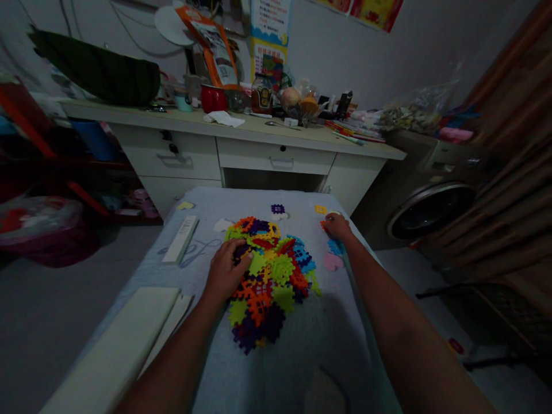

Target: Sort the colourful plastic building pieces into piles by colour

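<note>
A heap of interlocking plastic tiles [281, 269] in green, orange, purple, red, yellow and blue lies on the cloth-covered table. My left hand [227, 269] rests on the heap's left side, thumb and fingers apart, holding nothing that I can see. Out at the table's right edge, my right hand [337, 226] has its fingers closed on an orange tile [323, 225], mostly hidden by the fingertips. Just beyond that hand lies a yellow tile [319, 209], and a blue tile [335, 247] shows beneath it. One purple tile [278, 209] sits apart behind the heap.
A narrow white box [181, 240] and a long pale board [118, 345] lie along the table's left side. Behind stands a white desk [276, 155] crowded with jars, a red pot [213, 99] and papers. A washing machine [431, 190] is at the right.
</note>
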`<state>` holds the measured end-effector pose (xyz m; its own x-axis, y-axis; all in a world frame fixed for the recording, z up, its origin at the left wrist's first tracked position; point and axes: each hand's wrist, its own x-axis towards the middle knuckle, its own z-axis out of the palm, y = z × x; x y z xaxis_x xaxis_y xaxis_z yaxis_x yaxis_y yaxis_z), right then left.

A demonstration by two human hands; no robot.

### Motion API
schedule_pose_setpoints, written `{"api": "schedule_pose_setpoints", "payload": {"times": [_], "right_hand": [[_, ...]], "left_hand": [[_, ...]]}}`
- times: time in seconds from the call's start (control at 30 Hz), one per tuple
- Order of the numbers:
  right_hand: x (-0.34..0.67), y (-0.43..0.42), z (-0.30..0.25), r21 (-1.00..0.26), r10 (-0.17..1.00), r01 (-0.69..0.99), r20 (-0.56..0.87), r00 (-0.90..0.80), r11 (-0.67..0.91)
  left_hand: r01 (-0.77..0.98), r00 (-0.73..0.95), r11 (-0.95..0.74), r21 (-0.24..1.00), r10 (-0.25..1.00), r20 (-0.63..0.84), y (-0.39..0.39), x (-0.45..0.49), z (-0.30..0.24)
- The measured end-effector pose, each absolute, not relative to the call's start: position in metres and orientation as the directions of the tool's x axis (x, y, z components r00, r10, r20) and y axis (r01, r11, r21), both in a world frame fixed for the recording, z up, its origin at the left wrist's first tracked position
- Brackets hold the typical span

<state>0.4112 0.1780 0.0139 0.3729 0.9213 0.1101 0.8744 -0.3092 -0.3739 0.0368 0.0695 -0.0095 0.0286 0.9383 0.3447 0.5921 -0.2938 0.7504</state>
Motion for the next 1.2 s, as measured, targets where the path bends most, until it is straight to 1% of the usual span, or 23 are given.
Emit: {"api": "schedule_pose_setpoints", "payload": {"times": [0.03,0.1,0.17,0.23,0.27,0.3,0.37,0.43,0.47,0.53,0.67,0.73,0.87,0.97,1.1,1.2], "right_hand": [[0.408,0.177,0.016,-0.345,0.919,0.876,0.081,0.385,-0.337],[0.401,0.174,0.019,-0.328,0.908,0.864,0.042,0.418,-0.382],[0.394,0.171,0.022,-0.331,0.901,0.861,0.062,0.428,-0.386],[0.386,0.168,0.026,-0.370,0.907,0.864,0.110,0.406,-0.342],[0.381,0.166,0.028,-0.405,0.922,0.867,0.123,0.366,-0.290],[0.375,0.164,0.032,-0.450,0.948,0.867,0.117,0.296,-0.215],[0.361,0.157,0.039,-0.558,0.996,0.829,0.059,0.064,-0.020],[0.345,0.149,0.048,-0.646,0.984,0.750,0.003,-0.180,0.139],[0.337,0.145,0.052,-0.670,0.965,0.718,-0.009,-0.262,0.189],[0.326,0.136,0.060,-0.687,0.938,0.686,-0.016,-0.346,0.241],[0.317,0.124,0.072,-0.681,0.901,0.680,-0.067,-0.428,0.272],[0.317,0.123,0.074,-0.659,0.892,0.696,-0.085,-0.445,0.285],[0.319,0.125,0.071,-0.593,0.902,0.750,-0.087,-0.422,0.293],[0.325,0.128,0.069,-0.612,0.923,0.746,-0.066,-0.378,0.262],[0.340,0.131,0.072,-0.672,0.962,0.708,0.027,-0.271,0.219],[0.356,0.131,0.079,-0.672,0.973,0.705,0.130,-0.189,0.227]], "left_hand": [[0.592,0.030,-0.295,0.750,0.938,0.345,0.070,0.037,-0.010],[0.595,0.033,-0.294,0.748,0.939,0.343,0.070,0.037,-0.010],[0.595,0.033,-0.291,0.749,0.940,0.340,0.070,0.037,-0.010],[0.593,0.026,-0.287,0.753,0.941,0.338,0.069,0.037,-0.009],[0.591,0.022,-0.286,0.755,0.941,0.339,0.069,0.038,-0.008],[0.590,0.019,-0.286,0.755,0.940,0.341,0.069,0.038,-0.007],[0.590,0.017,-0.287,0.755,0.939,0.344,0.069,0.038,-0.006],[0.589,0.019,-0.291,0.754,0.938,0.347,0.069,0.038,-0.006],[0.589,0.020,-0.292,0.754,0.938,0.347,0.069,0.038,-0.006],[0.588,0.017,-0.290,0.755,0.938,0.346,0.069,0.038,-0.006],[0.589,0.012,-0.281,0.758,0.940,0.340,0.069,0.037,-0.007],[0.588,0.017,-0.283,0.758,0.941,0.338,0.070,0.037,-0.008],[0.590,0.013,-0.285,0.755,0.939,0.345,0.071,0.036,-0.011],[0.591,0.019,-0.287,0.754,0.939,0.343,0.071,0.036,-0.011],[0.593,0.023,-0.284,0.754,0.941,0.337,0.070,0.037,-0.010],[0.592,0.018,-0.289,0.753,0.938,0.345,0.070,0.037,-0.009]]}}
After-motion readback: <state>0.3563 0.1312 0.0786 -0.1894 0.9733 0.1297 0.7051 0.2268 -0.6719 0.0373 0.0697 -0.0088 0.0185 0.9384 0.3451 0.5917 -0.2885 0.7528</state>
